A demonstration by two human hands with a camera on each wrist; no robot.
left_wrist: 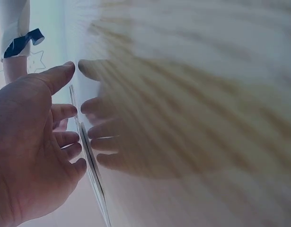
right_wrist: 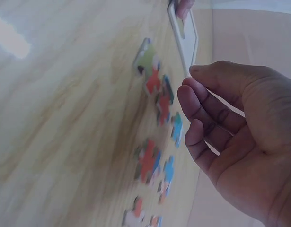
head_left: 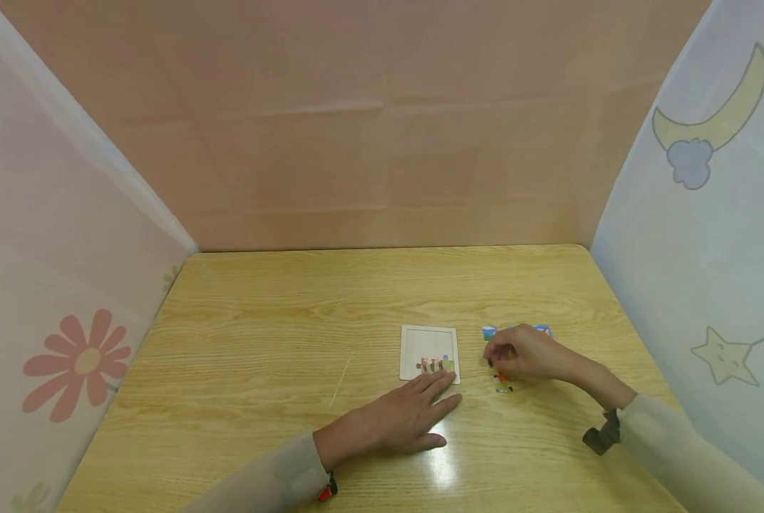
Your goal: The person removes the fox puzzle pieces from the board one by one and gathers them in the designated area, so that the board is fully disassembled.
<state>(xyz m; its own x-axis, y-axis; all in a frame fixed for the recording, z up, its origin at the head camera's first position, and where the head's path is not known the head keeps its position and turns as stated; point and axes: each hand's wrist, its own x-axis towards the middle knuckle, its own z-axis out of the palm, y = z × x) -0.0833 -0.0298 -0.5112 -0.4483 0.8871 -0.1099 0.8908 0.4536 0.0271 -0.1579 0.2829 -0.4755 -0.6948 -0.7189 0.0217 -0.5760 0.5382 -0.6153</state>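
My left hand (head_left: 410, 415) lies flat with straight fingers at the lower edge of a square, pale puzzle tray (head_left: 414, 344). Its fingertips touch or cover part of the joined jigsaw pieces (head_left: 433, 365) in the tray's lower right. To the right of the tray, my right hand (head_left: 526, 353) hovers over loose jigsaw pieces (right_wrist: 147, 161). In the right wrist view its thumb and fingers are loosely bent, tips close together, with nothing visible between them. A tilted piece (right_wrist: 168, 90) is just beyond the fingertips. From the head view this hand hides several pieces.
The wooden table (head_left: 279, 306) extends around the tray, with a pinkish cloth wall (head_left: 382, 142) behind it. Patterned cloth walls stand at left and right. A blue piece (head_left: 489, 333) lies at the far left of the loose pieces. Dark straps are on both wrists.
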